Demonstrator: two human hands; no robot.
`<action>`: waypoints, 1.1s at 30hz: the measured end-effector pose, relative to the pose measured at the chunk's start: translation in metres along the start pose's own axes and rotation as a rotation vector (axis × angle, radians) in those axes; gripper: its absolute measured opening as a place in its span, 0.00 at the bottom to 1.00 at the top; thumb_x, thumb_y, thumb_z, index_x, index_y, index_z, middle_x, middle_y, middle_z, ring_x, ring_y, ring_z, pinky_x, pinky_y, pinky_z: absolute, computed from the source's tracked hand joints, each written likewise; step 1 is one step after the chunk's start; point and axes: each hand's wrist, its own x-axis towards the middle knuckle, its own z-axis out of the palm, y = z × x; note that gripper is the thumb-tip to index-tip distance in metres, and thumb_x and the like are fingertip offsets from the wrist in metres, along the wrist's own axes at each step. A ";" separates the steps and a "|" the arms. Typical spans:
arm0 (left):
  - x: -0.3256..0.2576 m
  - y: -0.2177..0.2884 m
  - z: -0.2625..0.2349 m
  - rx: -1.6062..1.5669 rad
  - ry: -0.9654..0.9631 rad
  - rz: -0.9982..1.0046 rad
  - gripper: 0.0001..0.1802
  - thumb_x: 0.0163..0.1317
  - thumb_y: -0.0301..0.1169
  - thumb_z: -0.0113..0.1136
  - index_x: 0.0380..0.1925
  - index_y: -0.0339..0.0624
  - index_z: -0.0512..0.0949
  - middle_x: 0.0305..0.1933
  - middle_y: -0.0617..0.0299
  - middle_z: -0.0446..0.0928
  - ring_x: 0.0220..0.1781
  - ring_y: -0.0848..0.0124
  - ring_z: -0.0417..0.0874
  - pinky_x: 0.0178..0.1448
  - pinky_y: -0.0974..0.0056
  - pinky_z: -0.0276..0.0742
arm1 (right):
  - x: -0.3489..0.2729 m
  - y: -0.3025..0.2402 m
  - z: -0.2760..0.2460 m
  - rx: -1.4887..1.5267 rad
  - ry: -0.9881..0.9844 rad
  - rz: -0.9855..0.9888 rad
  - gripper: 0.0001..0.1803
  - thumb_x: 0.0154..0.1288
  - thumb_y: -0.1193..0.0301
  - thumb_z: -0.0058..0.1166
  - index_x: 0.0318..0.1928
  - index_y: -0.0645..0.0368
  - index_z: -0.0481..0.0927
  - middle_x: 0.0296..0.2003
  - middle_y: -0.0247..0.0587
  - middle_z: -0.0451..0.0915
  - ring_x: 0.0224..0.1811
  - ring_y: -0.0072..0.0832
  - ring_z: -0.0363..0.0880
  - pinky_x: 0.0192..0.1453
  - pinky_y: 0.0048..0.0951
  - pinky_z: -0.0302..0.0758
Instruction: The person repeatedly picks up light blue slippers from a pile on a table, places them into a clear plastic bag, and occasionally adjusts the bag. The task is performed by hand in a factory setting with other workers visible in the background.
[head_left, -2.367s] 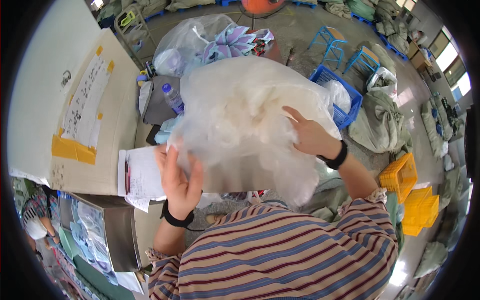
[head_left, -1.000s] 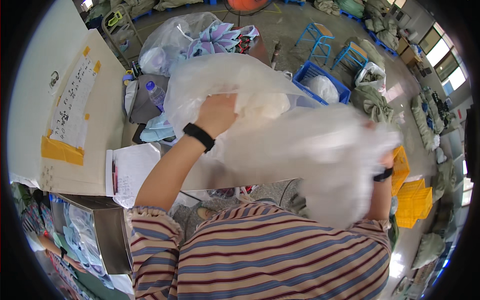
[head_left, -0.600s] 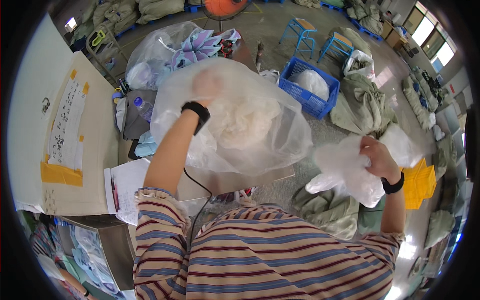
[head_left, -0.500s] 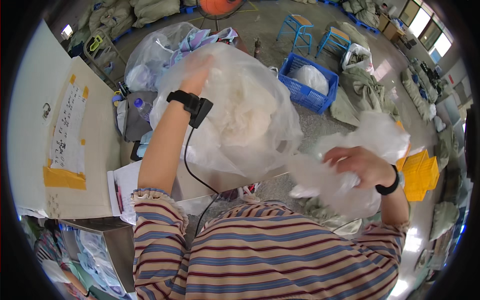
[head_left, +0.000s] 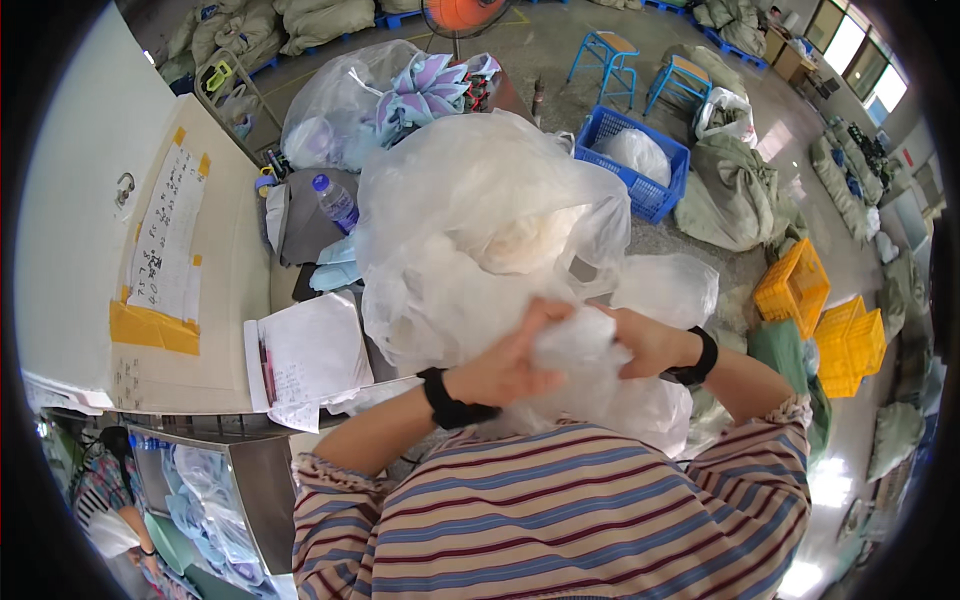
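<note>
In front of my chest, my left hand [head_left: 512, 362] and my right hand [head_left: 648, 342] are close together, with bunched translucent plastic bag [head_left: 578, 345] between them. My right fingers are wrapped round the plastic; my left fingers curl at its other side, a little smeared by motion. Just beyond my hands, a large translucent plastic bag [head_left: 450, 190] bulges on the table with cream-white, crumpled contents [head_left: 525, 240] showing inside. Loose plastic hangs below my hands and out to the right. Whether the bunched part belongs to the large bag I cannot tell.
An open notebook [head_left: 315, 350] with a pen and a purple-capped bottle [head_left: 335, 203] lie left. Behind stands a bag of blue-purple fabric pieces [head_left: 420, 95]. A blue crate [head_left: 632, 165], yellow crates [head_left: 792, 285] and blue stools [head_left: 603, 65] stand on the floor. Another person [head_left: 110, 490] is lower left.
My left hand has come back from the far left side of the large bag toward my chest. My right hand has moved left with the plastic, and the hands now meet.
</note>
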 end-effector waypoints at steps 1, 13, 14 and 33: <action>-0.002 -0.006 -0.008 -0.131 -0.127 -0.121 0.25 0.59 0.40 0.59 0.53 0.41 0.67 0.47 0.62 0.71 0.54 0.70 0.69 0.60 0.62 0.63 | -0.010 0.001 -0.012 0.063 -0.103 0.023 0.38 0.43 0.76 0.58 0.60 0.65 0.63 0.43 0.51 0.78 0.44 0.38 0.77 0.48 0.33 0.73; -0.003 -0.147 -0.159 1.634 0.110 -0.277 0.15 0.55 0.36 0.55 0.41 0.43 0.77 0.39 0.57 0.77 0.44 0.59 0.76 0.45 0.57 0.72 | -0.073 -0.067 0.008 -0.658 -0.349 0.609 0.34 0.44 0.71 0.53 0.58 0.51 0.65 0.22 0.45 0.77 0.31 0.45 0.79 0.33 0.43 0.72; -0.007 -0.148 -0.172 1.564 0.171 -0.430 0.14 0.54 0.37 0.55 0.38 0.43 0.78 0.35 0.57 0.78 0.42 0.59 0.76 0.43 0.56 0.72 | -0.054 -0.070 0.012 -0.629 -0.376 0.564 0.41 0.44 0.72 0.54 0.64 0.52 0.57 0.22 0.47 0.77 0.30 0.46 0.78 0.33 0.42 0.72; 0.037 -0.082 -0.128 0.668 0.331 -0.260 0.14 0.62 0.34 0.53 0.42 0.37 0.76 0.27 0.57 0.79 0.27 0.72 0.79 0.31 0.68 0.70 | -0.090 0.001 -0.010 -0.596 -0.401 0.551 0.27 0.41 0.61 0.61 0.46 0.56 0.79 0.37 0.49 0.80 0.42 0.46 0.77 0.48 0.42 0.73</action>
